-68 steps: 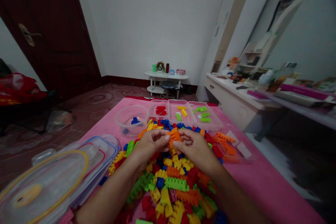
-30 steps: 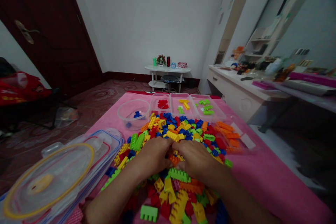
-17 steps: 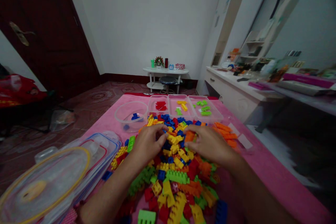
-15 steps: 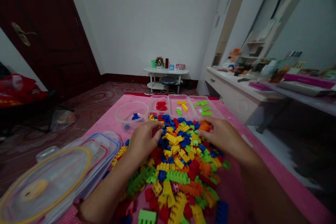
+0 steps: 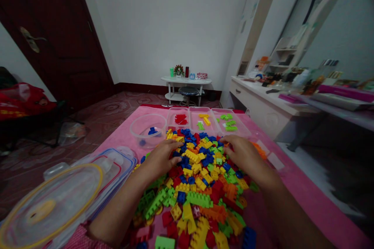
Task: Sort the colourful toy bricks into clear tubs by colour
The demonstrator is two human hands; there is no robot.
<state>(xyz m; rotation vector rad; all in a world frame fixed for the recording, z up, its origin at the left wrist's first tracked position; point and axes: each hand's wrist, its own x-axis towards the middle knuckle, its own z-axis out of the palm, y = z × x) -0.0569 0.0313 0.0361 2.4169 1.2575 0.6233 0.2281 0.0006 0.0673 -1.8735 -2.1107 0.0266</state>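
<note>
A big heap of toy building bricks [image 5: 194, 157] in yellow, blue, red, green and orange spreads between my two hands. My left hand [image 5: 163, 158] is at the heap's left side, thumb and fingers apart, with nothing visible in it. Over the right side of the heap, my right hand [image 5: 241, 156] reaches in with its fingers spread and holds nothing I can see. Just beyond its back lies an orange piece [image 5: 260, 150], partly hidden by the hand, in or beside a clear container.
Behind the heap stand a round clear tub [image 5: 137, 140] with blue bricks, and clear trays with red bricks [image 5: 180, 119], yellow and green bricks [image 5: 206, 120], and green bricks [image 5: 230, 123]. Stacked clear lids [image 5: 96, 179] lie left. A dressing table [image 5: 263, 101] stands right.
The orange piece has left my right hand and now lies to its right. That hand is back over the heap with fingers apart. My left hand has opened a little; the view shifted slightly.
</note>
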